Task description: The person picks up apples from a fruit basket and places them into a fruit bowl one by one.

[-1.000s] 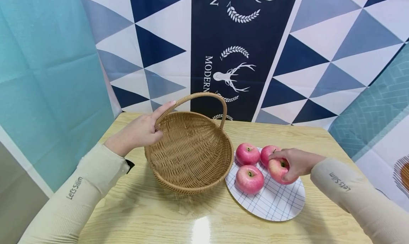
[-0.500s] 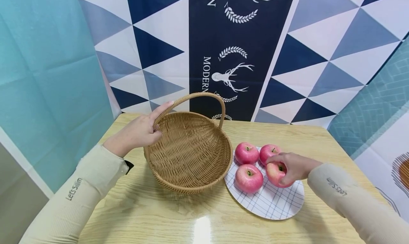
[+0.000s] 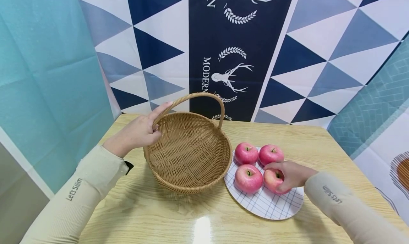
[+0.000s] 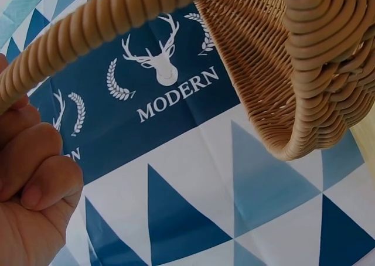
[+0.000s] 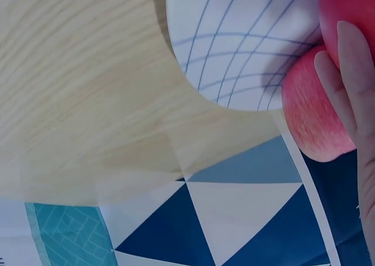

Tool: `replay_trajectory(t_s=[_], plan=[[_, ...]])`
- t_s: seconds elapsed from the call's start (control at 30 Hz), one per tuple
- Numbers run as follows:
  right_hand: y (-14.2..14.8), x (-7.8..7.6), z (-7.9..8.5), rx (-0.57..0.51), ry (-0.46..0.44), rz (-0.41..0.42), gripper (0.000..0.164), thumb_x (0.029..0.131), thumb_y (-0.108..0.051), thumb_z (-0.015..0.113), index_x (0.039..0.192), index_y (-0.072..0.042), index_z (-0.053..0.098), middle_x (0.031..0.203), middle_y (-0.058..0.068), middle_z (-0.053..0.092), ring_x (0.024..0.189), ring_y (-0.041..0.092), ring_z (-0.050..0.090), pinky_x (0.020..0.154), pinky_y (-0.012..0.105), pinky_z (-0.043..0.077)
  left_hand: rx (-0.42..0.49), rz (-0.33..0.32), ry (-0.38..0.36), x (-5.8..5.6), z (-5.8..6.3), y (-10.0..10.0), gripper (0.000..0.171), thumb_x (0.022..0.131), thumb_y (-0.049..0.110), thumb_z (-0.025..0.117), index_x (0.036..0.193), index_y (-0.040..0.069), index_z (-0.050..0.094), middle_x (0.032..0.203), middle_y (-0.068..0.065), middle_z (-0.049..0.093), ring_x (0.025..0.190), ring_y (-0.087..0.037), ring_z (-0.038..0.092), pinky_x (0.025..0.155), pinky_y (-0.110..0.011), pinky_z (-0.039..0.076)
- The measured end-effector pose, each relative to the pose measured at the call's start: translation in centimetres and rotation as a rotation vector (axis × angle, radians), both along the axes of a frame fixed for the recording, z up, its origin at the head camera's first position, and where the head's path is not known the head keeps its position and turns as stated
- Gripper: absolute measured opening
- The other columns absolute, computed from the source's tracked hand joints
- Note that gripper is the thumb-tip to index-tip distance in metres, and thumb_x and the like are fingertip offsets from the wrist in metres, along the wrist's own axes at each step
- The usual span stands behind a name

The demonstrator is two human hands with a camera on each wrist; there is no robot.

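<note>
A brown wicker basket (image 3: pixel 191 155) stands tilted on the table, its mouth facing the head camera. My left hand (image 3: pixel 137 132) grips the left side of its arched handle (image 3: pixel 204 94), index finger stretched along it; the left wrist view shows the other fingers (image 4: pixel 32 143) curled. To the right, a round white plate (image 3: pixel 271 210) with blue grid lines bears several red apples. My right hand (image 3: pixel 295 173) holds the nearest right apple (image 3: pixel 271 180) between thumb and fingers, low over the plate. Beside it are a front apple (image 3: pixel 249 179) and two rear apples, left (image 3: pixel 246 153) and right (image 3: pixel 271 154).
The wooden table (image 3: pixel 166 215) runs under basket and plate. Behind it hangs a patterned cloth (image 3: pixel 236 42) with triangles and deer heads. A teal cloth (image 3: pixel 54 70) closes off the left side.
My right hand has lowered the apple it holds toward the plate and slightly left, uncovering more of the rear right apple. The left hand and basket stay in place.
</note>
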State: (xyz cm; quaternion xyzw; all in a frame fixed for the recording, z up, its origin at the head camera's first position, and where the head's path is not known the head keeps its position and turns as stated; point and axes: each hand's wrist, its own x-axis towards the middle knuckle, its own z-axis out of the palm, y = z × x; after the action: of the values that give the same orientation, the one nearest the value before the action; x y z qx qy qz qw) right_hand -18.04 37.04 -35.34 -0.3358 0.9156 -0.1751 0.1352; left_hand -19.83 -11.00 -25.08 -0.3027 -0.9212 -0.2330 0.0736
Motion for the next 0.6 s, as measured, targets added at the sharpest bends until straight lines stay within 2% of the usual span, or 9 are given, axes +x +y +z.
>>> replay_trajectory(t_s=[0.17,0.3,0.4,0.5,0.6], plan=[[0.2,0.4,-0.2,-0.007,0.031,-0.026,0.064,0.072,-0.028,0.077,0.125,-0.002,0.055,0.114,0.006,0.058,0.095,0.014,0.05,0.08,0.032,0.047,0.043,-0.006,0.046,-0.1,-0.5,-0.1,0.08,0.079,0.003,0.05,0.151,0.018,0.019,0.052,0.005,0.03,0.045,-0.009,0.026,0.045,-0.028,0.031],[0.4,0.9,-0.3,0.016,0.098,-0.055,0.067,0.074,-0.034,0.078,0.127,-0.001,0.056,0.117,0.014,0.06,0.096,0.018,0.054,0.081,0.034,0.049,0.103,0.002,0.119,-0.1,-1.2,-0.1,0.076,0.08,0.003,0.049,0.15,0.016,0.024,0.053,0.005,0.027,0.047,-0.01,0.025,0.047,-0.029,0.031],[0.4,1.2,-0.2,0.074,0.16,-0.126,0.067,0.072,-0.044,0.078,0.125,-0.006,0.061,0.116,0.013,0.062,0.096,0.021,0.056,0.08,0.04,0.051,0.166,-0.001,0.154,0.0,-1.7,-0.1,0.073,0.08,0.003,0.049,0.149,0.013,0.028,0.053,0.005,0.028,0.047,-0.008,0.024,0.046,-0.028,0.031],[0.4,1.4,0.0,0.129,0.183,-0.199,0.065,0.072,-0.051,0.076,0.122,-0.011,0.065,0.115,0.011,0.063,0.098,0.025,0.057,0.08,0.046,0.051,0.22,0.006,0.152,0.0,-2.1,-0.2,0.073,0.079,0.002,0.049,0.149,0.012,0.029,0.052,0.006,0.028,0.046,-0.007,0.023,0.046,-0.027,0.031],[0.3,1.5,0.2,0.145,0.197,-0.247,0.065,0.074,-0.053,0.073,0.122,-0.01,0.065,0.116,0.014,0.063,0.101,0.031,0.058,0.081,0.052,0.05,0.209,0.039,0.161,0.1,-2.3,-0.6,0.074,0.08,0.005,0.049,0.15,0.012,0.029,0.05,0.007,0.027,0.045,-0.007,0.021,0.045,-0.027,0.029]])
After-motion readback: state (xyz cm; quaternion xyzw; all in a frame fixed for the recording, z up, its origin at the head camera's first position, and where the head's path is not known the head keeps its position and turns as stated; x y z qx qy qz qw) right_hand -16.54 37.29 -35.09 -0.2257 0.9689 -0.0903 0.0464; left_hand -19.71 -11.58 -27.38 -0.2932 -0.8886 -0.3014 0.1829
